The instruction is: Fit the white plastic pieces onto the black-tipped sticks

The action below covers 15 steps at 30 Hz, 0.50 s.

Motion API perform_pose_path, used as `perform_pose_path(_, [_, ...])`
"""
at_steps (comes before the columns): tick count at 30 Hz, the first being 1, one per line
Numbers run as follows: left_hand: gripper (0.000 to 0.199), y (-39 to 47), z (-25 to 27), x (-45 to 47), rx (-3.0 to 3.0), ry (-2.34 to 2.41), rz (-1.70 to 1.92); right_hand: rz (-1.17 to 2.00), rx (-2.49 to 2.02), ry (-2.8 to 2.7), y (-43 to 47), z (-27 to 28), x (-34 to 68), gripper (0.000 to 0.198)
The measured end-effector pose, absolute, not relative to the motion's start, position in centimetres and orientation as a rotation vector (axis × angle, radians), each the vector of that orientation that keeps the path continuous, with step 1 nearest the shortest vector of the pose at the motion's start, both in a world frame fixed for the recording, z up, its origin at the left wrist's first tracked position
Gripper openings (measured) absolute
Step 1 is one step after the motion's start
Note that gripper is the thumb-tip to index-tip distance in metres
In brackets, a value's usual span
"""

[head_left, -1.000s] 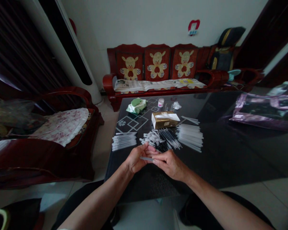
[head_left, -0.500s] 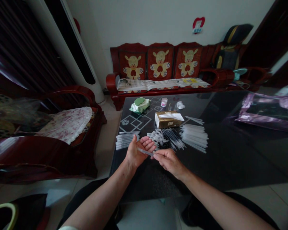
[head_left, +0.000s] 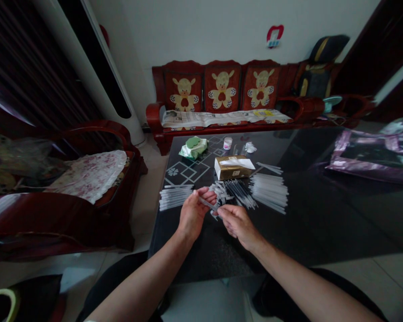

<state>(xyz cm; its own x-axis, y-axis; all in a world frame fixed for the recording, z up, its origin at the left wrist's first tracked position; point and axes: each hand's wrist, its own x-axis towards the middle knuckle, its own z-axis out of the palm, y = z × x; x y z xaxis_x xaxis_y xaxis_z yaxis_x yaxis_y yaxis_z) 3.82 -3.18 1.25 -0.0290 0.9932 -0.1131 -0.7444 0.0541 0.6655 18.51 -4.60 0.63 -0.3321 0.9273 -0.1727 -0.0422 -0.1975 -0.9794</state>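
Observation:
A thin, translucent pen barrel slants between my hands above the near side of the dark table. My left hand is palm up, its thumb closed on the barrel's upper left end. The lower right end is pinched in the fingertips of my right hand. Just beyond my hands lie a heap of small whitish pen parts and a bundle of dark pen refills. More translucent barrels are spread to the right. A row of pens lies left of my left hand.
Behind the pen parts on the dark table stands a gold tissue box. Farther back are a green wipes pack, a small white cup and a crumpled tissue. A purple-edged bag lies at the right.
My left hand has turned, and its thumb has come down onto the barrel, where the palm lay flatter before. My right hand keeps its pinch. The camera view has shifted slightly.

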Motion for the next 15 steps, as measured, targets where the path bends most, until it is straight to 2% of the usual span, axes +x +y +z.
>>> perform_pose_path(4, [0.029,-3.22,1.10,4.15,0.481,0.706,1.508,1.497,-1.100,-1.516,-4.67,0.40,18.44,0.039])
perform_pose_path(15, [0.039,-3.82,0.99,4.55,0.584,0.699,1.543,1.333,-1.139,-1.630,-4.59,0.21,17.91,0.040])
